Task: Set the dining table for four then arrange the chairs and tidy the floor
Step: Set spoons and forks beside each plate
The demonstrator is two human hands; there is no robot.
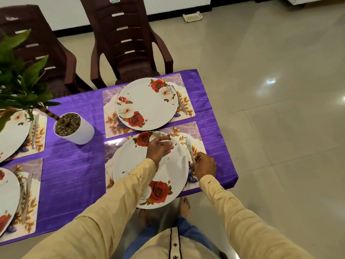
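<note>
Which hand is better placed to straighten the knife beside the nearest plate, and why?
The right hand: it pinches the handle of the knife, right of the near plate. The left hand is over the plate, fingers relaxed, holding nothing.

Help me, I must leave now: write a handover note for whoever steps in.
Left hand: open above the near plate; contact unclear.
Right hand: pinches the handle of the knife lying right of that plate.
Done: all four plates sit on mats, far plate and both left plates each with a knife.
Left: release the knife; arrange the chairs, two visible at the far side; pick up the white tray off the floor.
</note>
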